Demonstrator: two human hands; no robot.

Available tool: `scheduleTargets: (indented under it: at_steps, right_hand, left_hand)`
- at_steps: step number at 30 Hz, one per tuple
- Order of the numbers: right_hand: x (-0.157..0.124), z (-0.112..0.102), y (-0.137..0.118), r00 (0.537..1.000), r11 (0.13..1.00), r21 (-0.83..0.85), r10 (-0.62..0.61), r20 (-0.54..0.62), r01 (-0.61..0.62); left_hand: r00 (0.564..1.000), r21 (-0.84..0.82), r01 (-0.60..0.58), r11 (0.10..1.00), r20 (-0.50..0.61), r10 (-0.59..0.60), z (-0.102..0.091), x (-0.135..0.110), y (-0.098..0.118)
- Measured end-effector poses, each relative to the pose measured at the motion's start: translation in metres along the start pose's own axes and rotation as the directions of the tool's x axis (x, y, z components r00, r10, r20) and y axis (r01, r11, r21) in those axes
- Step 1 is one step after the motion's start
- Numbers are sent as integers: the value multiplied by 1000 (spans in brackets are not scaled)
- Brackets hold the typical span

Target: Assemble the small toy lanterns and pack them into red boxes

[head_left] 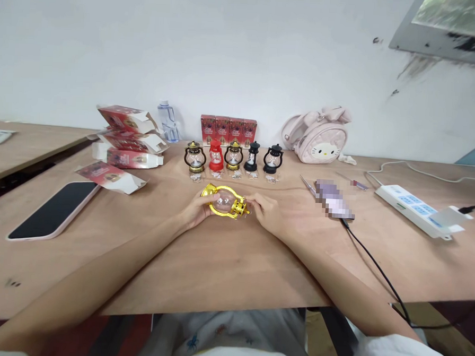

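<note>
A shiny gold miniature lantern (224, 202) with a clear globe lies sideways above the table. My left hand (198, 209) is wrapped round its base, the thumb against the globe. At the lantern's top end, my right hand (264, 210) pinches with thumb and forefinger; what is between the fingertips is too small to make out. Behind my hands stands a row of finished-looking small lanterns: a black-and-gold lantern (194, 157), a red lantern (216, 156), another black-and-gold lantern (234, 156), and black lanterns (273, 159). Small metal pieces (226, 179) lie in front of them.
Red cartons (228, 131) stand against the wall, and opened cartons (127, 151) pile up at left. A large phone (55, 211) lies left; a blurred-out phone (332, 199) with a cable, a screwdriver (308, 186) and a power strip (415, 208) are right. Behind sit a bottle (167, 122) and pink bag (323, 140).
</note>
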State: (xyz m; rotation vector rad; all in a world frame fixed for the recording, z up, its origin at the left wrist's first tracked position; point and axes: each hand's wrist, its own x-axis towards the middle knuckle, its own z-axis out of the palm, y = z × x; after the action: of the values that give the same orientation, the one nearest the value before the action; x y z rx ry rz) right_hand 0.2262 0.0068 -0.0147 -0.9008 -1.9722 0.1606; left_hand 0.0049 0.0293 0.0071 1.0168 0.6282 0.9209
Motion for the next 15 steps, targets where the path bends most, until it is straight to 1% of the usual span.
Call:
scheduleTargets:
  at_steps: [5, 9, 12, 15]
  right_hand:
    - [3, 4, -1, 995, 994, 51, 100, 11, -100]
    - [6, 0, -3, 985, 982, 93, 160, 68, -166]
    - [8, -3, -6, 977, 969, 155, 176, 117, -193]
    - [9, -3, -8, 966, 943, 215, 235, 103, -253]
  left_hand:
    - [999, -3, -40, 999, 3, 40, 2, -1, 1]
    - [998, -14, -59, 998, 15, 59, -1, -1, 0]
    - [999, -12, -48, 999, 24, 49, -2, -1, 0]
    - [1000, -17, -24, 1000, 16, 24, -1, -2, 1]
